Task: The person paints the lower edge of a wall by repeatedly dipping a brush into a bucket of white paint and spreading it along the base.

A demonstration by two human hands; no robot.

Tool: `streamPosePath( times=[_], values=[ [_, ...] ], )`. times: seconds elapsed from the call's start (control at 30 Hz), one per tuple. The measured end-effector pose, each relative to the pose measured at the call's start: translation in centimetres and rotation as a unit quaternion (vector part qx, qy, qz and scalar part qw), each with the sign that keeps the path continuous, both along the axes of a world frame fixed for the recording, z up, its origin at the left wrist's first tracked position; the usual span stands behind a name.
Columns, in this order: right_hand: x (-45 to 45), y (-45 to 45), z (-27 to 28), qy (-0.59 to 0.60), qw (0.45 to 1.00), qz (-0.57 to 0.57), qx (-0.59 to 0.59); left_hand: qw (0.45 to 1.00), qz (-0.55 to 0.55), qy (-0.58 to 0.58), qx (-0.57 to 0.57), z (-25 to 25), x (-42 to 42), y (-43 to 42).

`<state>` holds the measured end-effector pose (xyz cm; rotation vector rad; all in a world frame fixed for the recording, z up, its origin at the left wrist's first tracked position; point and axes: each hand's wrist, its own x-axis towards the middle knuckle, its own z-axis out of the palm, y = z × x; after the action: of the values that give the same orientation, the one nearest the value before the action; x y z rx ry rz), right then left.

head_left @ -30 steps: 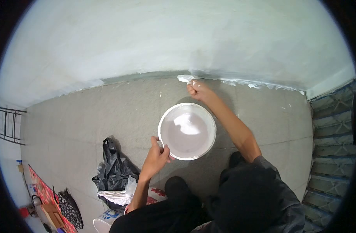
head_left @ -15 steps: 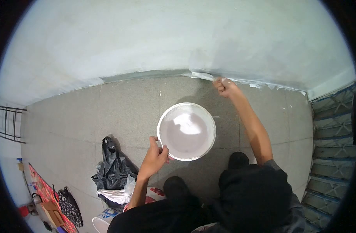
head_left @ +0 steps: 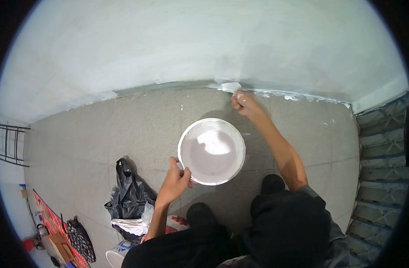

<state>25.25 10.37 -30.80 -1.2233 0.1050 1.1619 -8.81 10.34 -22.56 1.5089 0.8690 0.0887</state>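
Note:
A round white bucket (head_left: pixel 212 152) with whitish liquid in it stands on the floor before me. My left hand (head_left: pixel 174 182) grips its rim at the lower left, thumb and fingers closed round the edge. Farther off, at the foot of the pale wall (head_left: pixel 168 40), my right hand (head_left: pixel 246 105) is closed on the handle of a paint brush (head_left: pixel 231 87). White paint covers the brush head, which touches the wall's bottom edge. Wet white paint runs along that edge to the right, while a grey strip (head_left: pixel 164 87) shows to the left. White spots mark my right hand.
A black plastic bag (head_left: pixel 130 192) and a white-and-blue bucket (head_left: pixel 117 253) are at the lower left. Beyond them lie a patterned bag (head_left: pixel 79 239) and a cardboard box (head_left: pixel 61 247) on a red mat. A folding metal gate (head_left: pixel 380 178) stands on the right; a black rack (head_left: pixel 10 143) is far left.
My right hand and the brush went right along the wall's foot, then came partway back left. My left hand keeps its grip on the bucket rim, both now slightly farther left in view.

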Motion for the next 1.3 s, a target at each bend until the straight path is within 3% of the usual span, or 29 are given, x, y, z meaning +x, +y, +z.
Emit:
streamPosePath(
  times=[0.1,0.3,0.5,0.6,0.8,0.9,1.0,1.1,1.2,1.3],
  values=[
    [0.4,0.7,-0.3,-0.007,0.997,0.044,0.071,1.000,-0.006,-0.004,-0.007,0.0,0.0,-0.1],
    [-2.0,-0.1,6.9,-0.018,0.995,0.008,0.096,1.000,-0.004,-0.009,0.006,0.2,0.0,-0.1],
    [-4.4,-2.1,12.9,-0.110,0.982,0.025,0.155,1.000,-0.009,-0.015,-0.013,0.5,0.1,0.0],
    [-5.5,-2.3,13.9,-0.231,0.961,0.049,0.146,1.000,-0.006,-0.016,-0.016,0.1,0.0,0.0],
    [-5.3,-2.4,5.6,-0.387,0.917,0.075,0.070,1.000,-0.009,-0.011,-0.013,0.0,0.0,0.0],
    [-3.7,-2.1,-1.4,-0.378,0.922,0.080,-0.001,1.000,-0.010,-0.015,-0.015,-0.1,-0.1,0.1],
    [-3.5,-2.5,-4.5,-0.340,0.934,0.110,-0.017,1.000,-0.007,-0.003,-0.005,0.1,0.0,0.0],
    [-4.4,-1.7,-7.9,-0.389,0.916,0.083,-0.045,1.000,-0.009,-0.002,-0.012,0.2,0.0,0.1],
    [-4.9,-1.0,-8.0,-0.190,0.978,0.046,-0.067,1.000,-0.005,-0.007,-0.013,0.2,0.1,0.0],
    [-4.1,-0.7,-7.7,0.002,0.999,0.030,-0.023,1.000,0.003,-0.007,-0.015,0.2,0.0,0.0]
  ],
)
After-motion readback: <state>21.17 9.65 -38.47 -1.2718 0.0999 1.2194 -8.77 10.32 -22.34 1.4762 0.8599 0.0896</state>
